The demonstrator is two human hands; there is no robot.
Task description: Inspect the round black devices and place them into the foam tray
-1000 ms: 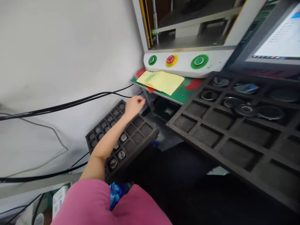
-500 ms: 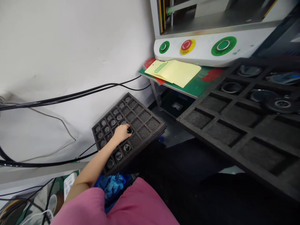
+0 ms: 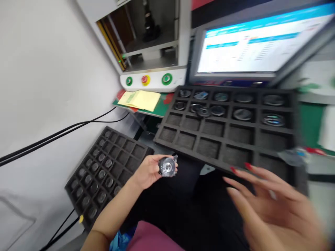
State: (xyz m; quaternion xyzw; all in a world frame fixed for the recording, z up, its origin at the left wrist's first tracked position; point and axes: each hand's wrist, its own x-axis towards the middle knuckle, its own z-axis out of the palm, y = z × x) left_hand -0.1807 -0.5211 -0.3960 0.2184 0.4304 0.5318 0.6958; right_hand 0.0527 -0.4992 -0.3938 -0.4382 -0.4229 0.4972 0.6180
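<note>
My left hand [image 3: 150, 171] is closed around a round black disc-shaped part [image 3: 167, 167] with a pale centre and what looks like clear film at its edge. It is held up between two black foam trays. My right hand [image 3: 274, 205] hangs in front of the right foam tray [image 3: 180, 143], blurred, fingers apart and holding nothing. That tray carries round lens-like parts in its back rows, and one dark disc [image 3: 203, 112] lies across a divider. Several round parts sit in the pockets of the left foam tray [image 3: 119, 141].
Behind stands a white machine with green buttons [image 3: 166, 79] and a red stop button [image 3: 144, 80]. A lit monitor [image 3: 240, 48] is behind the right tray. Yellow sheets [image 3: 143, 100] lie on the green bench. Black cables [image 3: 65, 130] cross the wall. Clear plastic film [image 3: 293, 157] rests on the tray's right.
My left hand has lifted a round part out of the left tray and brought it right. My right hand has come into view. The view has swung right, showing the monitor.
</note>
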